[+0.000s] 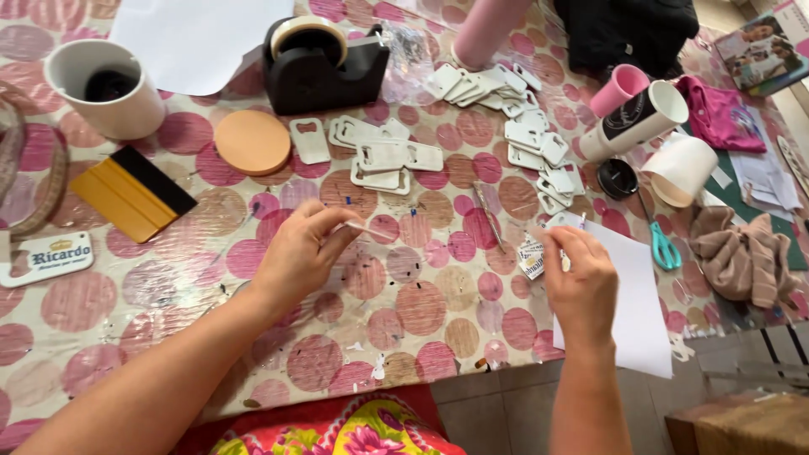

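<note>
The left hand [295, 253] has its thumb and forefinger pinched shut on one end of a thin pale strip [368, 229], which looks like a sliver of tape or backing film. The strip's long axis runs nearly level from that pinch out toward the right hand, dipping a little; its free end points right and hangs just above the spotted tablecloth [421, 303]. The right hand [581, 282] is curled closed around a small printed sticker piece [532, 258], which pokes out from the thumb side toward the left; how firmly it is held cannot be told, since the fingers hide most of it. The two hands face each other with a clear gap between, and the strip's tip is nearer the left hand than the right. The right hand rests over the edge of a white sheet [628, 312]. Beyond the gap lie flat white bottle-opener blanks [383, 156], and farther back a black tape dispenser [324, 63]; teal scissors [664, 244] lie to the right of the sheet.
</note>
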